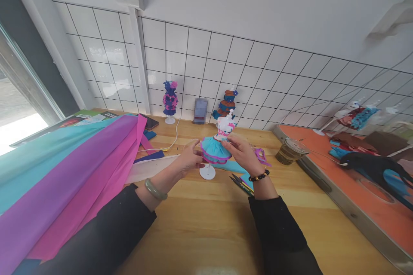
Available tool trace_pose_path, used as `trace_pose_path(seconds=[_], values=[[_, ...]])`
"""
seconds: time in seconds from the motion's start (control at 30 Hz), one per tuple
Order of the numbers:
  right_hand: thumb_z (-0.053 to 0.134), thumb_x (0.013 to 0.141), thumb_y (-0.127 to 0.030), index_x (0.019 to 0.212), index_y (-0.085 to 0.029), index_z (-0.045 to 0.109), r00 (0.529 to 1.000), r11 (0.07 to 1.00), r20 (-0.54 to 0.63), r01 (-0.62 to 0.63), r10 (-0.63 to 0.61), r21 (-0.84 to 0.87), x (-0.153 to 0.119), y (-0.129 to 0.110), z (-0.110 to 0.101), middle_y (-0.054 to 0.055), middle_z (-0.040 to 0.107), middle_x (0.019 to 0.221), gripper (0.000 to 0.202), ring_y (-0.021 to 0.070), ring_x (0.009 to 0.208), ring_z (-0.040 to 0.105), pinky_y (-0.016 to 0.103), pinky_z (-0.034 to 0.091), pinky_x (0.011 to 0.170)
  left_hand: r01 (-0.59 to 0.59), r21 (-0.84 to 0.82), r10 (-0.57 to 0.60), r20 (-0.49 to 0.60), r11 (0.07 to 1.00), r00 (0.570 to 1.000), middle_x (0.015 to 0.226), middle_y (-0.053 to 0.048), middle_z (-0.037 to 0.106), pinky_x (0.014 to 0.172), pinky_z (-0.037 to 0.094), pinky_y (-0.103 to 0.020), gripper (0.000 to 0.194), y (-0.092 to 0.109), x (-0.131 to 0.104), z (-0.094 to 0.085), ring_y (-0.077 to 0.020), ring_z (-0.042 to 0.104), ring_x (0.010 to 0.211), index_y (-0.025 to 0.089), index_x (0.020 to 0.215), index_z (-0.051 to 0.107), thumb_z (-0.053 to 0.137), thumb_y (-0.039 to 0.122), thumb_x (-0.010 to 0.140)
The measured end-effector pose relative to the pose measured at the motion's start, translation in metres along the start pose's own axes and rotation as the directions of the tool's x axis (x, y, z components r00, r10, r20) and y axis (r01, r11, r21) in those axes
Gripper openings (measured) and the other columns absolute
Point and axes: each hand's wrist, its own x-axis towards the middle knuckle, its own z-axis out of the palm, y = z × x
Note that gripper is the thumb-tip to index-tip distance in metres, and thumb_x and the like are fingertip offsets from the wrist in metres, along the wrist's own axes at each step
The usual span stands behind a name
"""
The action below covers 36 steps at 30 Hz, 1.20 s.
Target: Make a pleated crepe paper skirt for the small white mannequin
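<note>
A small white mannequin (207, 172) stands upright on its round base on the wooden table. It wears a light blue ruffled skirt (215, 149) with purple edging, below a white bodice (226, 125) spotted pink and teal. At the skirt's left edge is my left hand (191, 157), its fingers curled at the hem with the index finger raised. My right hand (241, 151) closes its thumb and fingers on the skirt's right side near the waist; the fingertips are partly hidden.
Long purple (106, 142), pink and turquoise sheets cover the table's left side. Two dressed figures, one navy and pink (170, 99), one brown and blue (227, 102), stand by the tiled wall. Pencils (241, 185) lie near my right wrist. Farther right are a brown pot (291, 152) and an orange surface (355, 180).
</note>
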Motion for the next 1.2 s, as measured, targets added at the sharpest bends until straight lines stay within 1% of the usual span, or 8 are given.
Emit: trace_pose_path(seconds=[0.17, 0.3, 0.4, 0.5, 0.63, 0.93, 1.07, 1.2], values=[[0.058, 0.08, -0.047, 0.089, -0.023, 0.073, 1.0, 0.999, 0.004, -0.018, 0.017, 0.045, 0.0, -0.002, -0.002, 0.002, 0.064, 0.077, 0.03, 0.0192, 0.075, 0.054, 0.03, 0.042, 0.065, -0.1, 0.133, 0.131, -0.25, 0.986, 0.959, 0.106, -0.012, 0.061, 0.075, 0.046, -0.032, 0.075, 0.01, 0.006, -0.008, -0.021, 0.06, 0.096, 0.017, 0.132, 0.036, 0.052, 0.004, 0.06], [0.059, 0.08, -0.045, 0.09, -0.023, 0.073, 1.0, 1.0, 0.008, -0.013, 0.013, 0.007, -0.001, -0.003, -0.004, 0.003, 0.067, 0.088, 0.028, 0.022, 0.085, 0.058, 0.033, 0.044, 0.073, -0.257, 0.197, 0.31, -0.326, 0.946, 0.893, 0.113, -0.012, 0.057, 0.089, 0.042, -0.032, 0.06, 0.02, 0.003, -0.011, -0.0198, 0.054, 0.109, 0.015, 0.125, 0.043, 0.049, 0.007, 0.066], [0.061, 0.078, -0.045, 0.095, -0.022, 0.072, 0.998, 0.998, 0.019, -0.064, 0.064, 0.0, -0.003, -0.004, -0.006, 0.005, 0.068, 0.098, 0.03, 0.0245, 0.092, 0.059, 0.036, 0.045, 0.078, -0.356, 0.215, 0.41, -0.318, 0.909, 0.855, 0.109, -0.012, 0.058, 0.092, 0.042, -0.034, 0.051, 0.025, 0.0, -0.011, -0.0194, 0.055, 0.106, 0.014, 0.121, 0.047, 0.052, 0.012, 0.069], [0.061, 0.079, -0.045, 0.106, -0.022, 0.069, 0.986, 0.991, 0.111, -0.128, 0.122, 0.047, -0.005, -0.006, -0.01, 0.005, 0.068, 0.106, 0.036, 0.0244, 0.098, 0.059, 0.037, 0.047, 0.082, -0.396, 0.206, 0.444, -0.318, 0.895, 0.838, 0.108, -0.012, 0.059, 0.093, 0.042, -0.035, 0.047, 0.028, -0.002, -0.01, -0.019, 0.055, 0.104, 0.013, 0.118, 0.049, 0.054, 0.014, 0.071], [0.057, 0.083, -0.044, 0.109, -0.023, 0.067, 0.971, 0.982, 0.21, -0.143, 0.115, 0.123, -0.006, -0.009, -0.013, 0.005, 0.067, 0.11, 0.035, 0.0222, 0.1, 0.06, 0.035, 0.048, 0.083, -0.404, 0.211, 0.453, -0.312, 0.89, 0.835, 0.107, -0.011, 0.06, 0.093, 0.042, -0.036, 0.041, 0.029, -0.003, -0.009, -0.019, 0.056, 0.102, 0.014, 0.114, 0.053, 0.055, 0.017, 0.074], [0.056, 0.084, -0.04, 0.121, -0.026, 0.061, 0.961, 0.986, 0.252, -0.137, 0.111, 0.089, -0.009, -0.012, -0.019, 0.004, 0.06, 0.126, 0.04, 0.0242, 0.116, 0.054, 0.042, 0.043, 0.098, -0.42, 0.28, 0.49, -0.271, 0.863, 0.828, 0.112, -0.012, 0.062, 0.096, 0.042, -0.038, 0.035, 0.028, -0.005, -0.008, -0.0208, 0.057, 0.109, 0.015, 0.109, 0.059, 0.057, 0.022, 0.075], [0.061, 0.081, -0.041, 0.123, -0.027, 0.059, 0.968, 0.977, 0.211, -0.166, 0.136, 0.135, -0.011, -0.006, -0.024, 0.004, 0.057, 0.132, 0.044, 0.0255, 0.122, 0.051, 0.044, 0.042, 0.1, -0.418, 0.416, 0.521, -0.17, 0.807, 0.837, 0.121, -0.01, 0.062, 0.098, 0.042, -0.04, 0.037, 0.026, -0.008, -0.006, -0.0241, 0.056, 0.113, 0.018, 0.114, 0.061, 0.057, 0.036, 0.081], [0.061, 0.082, -0.04, 0.123, -0.027, 0.06, 0.967, 0.978, 0.208, -0.176, 0.149, 0.113, -0.011, -0.002, -0.025, 0.003, 0.056, 0.132, 0.044, 0.0255, 0.122, 0.051, 0.042, 0.044, 0.1, -0.43, 0.583, 0.514, 0.025, 0.689, 0.857, 0.128, -0.009, 0.058, 0.103, 0.038, -0.044, 0.047, 0.023, -0.013, -0.002, -0.0266, 0.051, 0.12, 0.022, 0.126, 0.055, 0.053, 0.044, 0.085]])
